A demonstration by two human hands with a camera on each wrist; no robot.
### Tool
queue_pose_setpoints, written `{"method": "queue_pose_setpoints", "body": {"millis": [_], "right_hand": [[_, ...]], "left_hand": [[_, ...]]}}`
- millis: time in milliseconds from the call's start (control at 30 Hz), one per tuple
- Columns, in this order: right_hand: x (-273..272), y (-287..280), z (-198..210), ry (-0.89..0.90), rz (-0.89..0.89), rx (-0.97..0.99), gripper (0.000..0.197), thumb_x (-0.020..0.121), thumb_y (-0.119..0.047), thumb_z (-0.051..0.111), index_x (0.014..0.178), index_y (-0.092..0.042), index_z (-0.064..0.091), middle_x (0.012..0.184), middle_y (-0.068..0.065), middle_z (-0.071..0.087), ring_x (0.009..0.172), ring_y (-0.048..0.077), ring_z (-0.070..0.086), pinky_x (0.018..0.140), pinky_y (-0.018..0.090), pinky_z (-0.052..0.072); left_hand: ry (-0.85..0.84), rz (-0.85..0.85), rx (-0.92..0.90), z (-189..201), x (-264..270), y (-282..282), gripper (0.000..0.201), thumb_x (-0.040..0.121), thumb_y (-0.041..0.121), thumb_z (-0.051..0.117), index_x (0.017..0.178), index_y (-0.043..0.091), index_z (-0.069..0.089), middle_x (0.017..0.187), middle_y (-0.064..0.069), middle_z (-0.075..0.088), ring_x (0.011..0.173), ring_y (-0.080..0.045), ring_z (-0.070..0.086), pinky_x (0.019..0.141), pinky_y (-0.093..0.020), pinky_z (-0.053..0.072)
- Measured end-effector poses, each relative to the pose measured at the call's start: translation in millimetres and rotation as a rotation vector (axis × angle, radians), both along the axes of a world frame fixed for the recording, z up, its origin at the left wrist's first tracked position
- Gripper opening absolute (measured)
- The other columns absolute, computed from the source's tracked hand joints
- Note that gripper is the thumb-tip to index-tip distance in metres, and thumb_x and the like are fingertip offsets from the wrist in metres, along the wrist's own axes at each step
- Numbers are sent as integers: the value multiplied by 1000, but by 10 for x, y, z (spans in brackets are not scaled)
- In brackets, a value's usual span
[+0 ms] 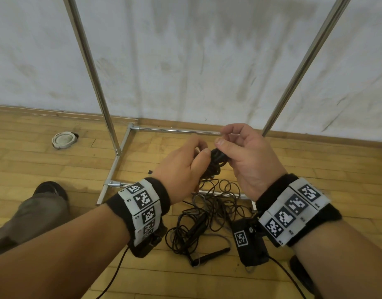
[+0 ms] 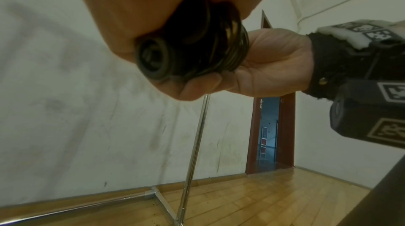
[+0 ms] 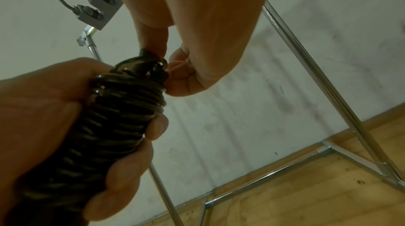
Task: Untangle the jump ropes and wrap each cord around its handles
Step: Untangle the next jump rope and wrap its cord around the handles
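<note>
a black jump-rope handle bundle (image 3: 114, 125), tightly wound with glossy dark cord in close coils, is being held in the air between both hands, above a wooden plank floor (image 1: 56, 169). the right hand (image 3: 54, 134) is curling its fingers firmly around the wound bundle. the left hand (image 3: 186, 42) is pinching the loose cord loop at the bundle's top end between thumb and fingertips. in the left wrist view the round ribbed end cap (image 2: 153, 60) of the handle is facing the camera. below the hands, a loose tangle of thin black and grey cords (image 1: 207, 212) and a bare black handle (image 1: 213, 253) are lying on the floor, just beside the chrome tube frame (image 1: 112, 169) standing against a stained white wall (image 1: 185, 61). open floor is stretching to the left, near a shoe (image 1: 50, 190).
</note>
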State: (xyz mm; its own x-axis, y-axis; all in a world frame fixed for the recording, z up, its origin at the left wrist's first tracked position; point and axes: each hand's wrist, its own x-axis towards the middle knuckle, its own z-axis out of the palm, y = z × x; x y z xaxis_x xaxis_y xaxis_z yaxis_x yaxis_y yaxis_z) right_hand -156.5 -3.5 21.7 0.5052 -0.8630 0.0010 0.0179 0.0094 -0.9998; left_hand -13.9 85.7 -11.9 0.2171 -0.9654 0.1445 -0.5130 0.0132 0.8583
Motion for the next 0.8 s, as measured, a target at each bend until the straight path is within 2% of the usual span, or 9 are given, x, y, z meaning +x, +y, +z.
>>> {"method": "queue_pose_setpoints", "body": {"millis": [167,267,400,500,567,600,667,733,800], "right_hand": [[41,10,-61,-18,-74,77,19,92,-1,68,110,-6,64,95,8,61,89,25,60,90,48,53],[56,2,-82,15,-109,76,18,91,-2,69,109,-2,65,95,12,63,88,28,61,90,52,54],[58,-8,-95,117,-141,6,15,91,-6,71,106,-7,67,101,22,68,92,33,67,91,57,57],[86,29,-115,196,-158,-75,10,92,-13,71,100,-18,69,101,11,73,94,28,70,87,49,59],[104,52,-131,232,-168,-98,6,93,-20,69,98,-23,69,97,1,73,91,18,70,85,41,60],[110,57,-135,238,-167,-88,5,95,-21,68,98,-24,69,97,-2,72,92,16,70,86,39,60],[116,63,-131,223,-131,-24,8,96,-19,66,102,-24,68,104,-1,70,99,18,69,93,42,59],[106,68,-120,228,-47,17,18,95,-17,66,111,-25,65,113,-3,68,107,16,67,99,42,55],[79,88,-112,294,85,-15,36,91,-22,66,126,-29,59,124,-12,64,112,7,61,99,36,50]], "left_hand": [[39,2,-51,-29,20,2,4,110,40,49,107,37,50,96,2,69,62,-2,64,46,-14,44],[67,-19,-56,-20,13,-2,12,107,35,58,102,43,50,103,2,60,61,-1,61,45,-15,43],[-7,-7,-31,12,-7,-25,9,105,34,59,104,38,52,113,3,58,72,-11,67,48,-17,46],[-139,26,-45,0,-94,-42,11,104,30,58,105,36,49,104,11,60,65,-2,61,47,-13,43],[-181,90,-22,-13,-132,-73,11,104,30,56,101,34,46,93,11,61,66,-4,61,51,-16,40],[-160,121,5,-17,-129,-90,10,104,30,54,99,32,45,89,8,64,67,-7,63,53,-22,45],[-67,162,62,-19,-77,-114,11,106,30,53,97,32,47,86,0,72,69,-16,71,56,-32,56],[50,197,113,-27,-4,-124,11,107,30,54,98,34,50,85,-2,76,68,-14,75,55,-26,59],[185,260,145,-43,53,-135,6,107,30,55,101,32,53,89,-3,76,71,-13,77,58,-25,59]]}}
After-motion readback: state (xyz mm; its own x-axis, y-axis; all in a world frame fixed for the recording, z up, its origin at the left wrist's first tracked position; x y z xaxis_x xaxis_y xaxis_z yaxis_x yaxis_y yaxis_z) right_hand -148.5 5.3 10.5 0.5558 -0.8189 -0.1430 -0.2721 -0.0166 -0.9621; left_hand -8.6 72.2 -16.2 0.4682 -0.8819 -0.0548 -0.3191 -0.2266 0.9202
